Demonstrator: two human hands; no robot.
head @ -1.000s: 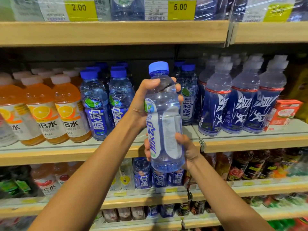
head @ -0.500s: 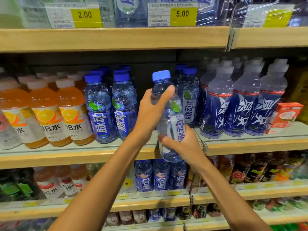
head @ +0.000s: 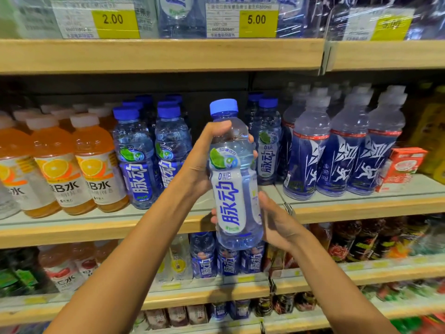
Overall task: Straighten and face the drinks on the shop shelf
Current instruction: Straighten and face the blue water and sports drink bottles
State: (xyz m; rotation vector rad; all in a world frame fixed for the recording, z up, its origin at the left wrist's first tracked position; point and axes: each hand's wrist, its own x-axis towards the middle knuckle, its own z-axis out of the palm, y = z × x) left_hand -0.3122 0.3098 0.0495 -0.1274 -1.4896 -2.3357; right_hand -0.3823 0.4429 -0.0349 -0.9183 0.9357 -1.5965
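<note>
I hold a clear blue-capped drink bottle (head: pixel 232 179) upright in front of the middle shelf (head: pixel 96 227), its white and blue label turned toward me. My left hand (head: pixel 202 160) grips its upper part from the left, fingers wrapped round the shoulder. My right hand (head: pixel 277 220) grips the lower part from the right. Behind it is a gap in the row, with matching blue-capped bottles (head: pixel 137 157) to the left and one more (head: pixel 268 145) to the right.
Orange drink bottles (head: pixel 96 162) stand at the left, dark blue sports bottles (head: pixel 342 145) at the right, and a red carton (head: pixel 402 167) beyond them. Price tags (head: pixel 256 20) hang on the shelf above. Lower shelves hold more drinks (head: pixel 226 261).
The bottle has been turned in my hands so its label front faces me, and it has come out from the shelf toward me. My left hand shifted its grip higher on the shoulder.
</note>
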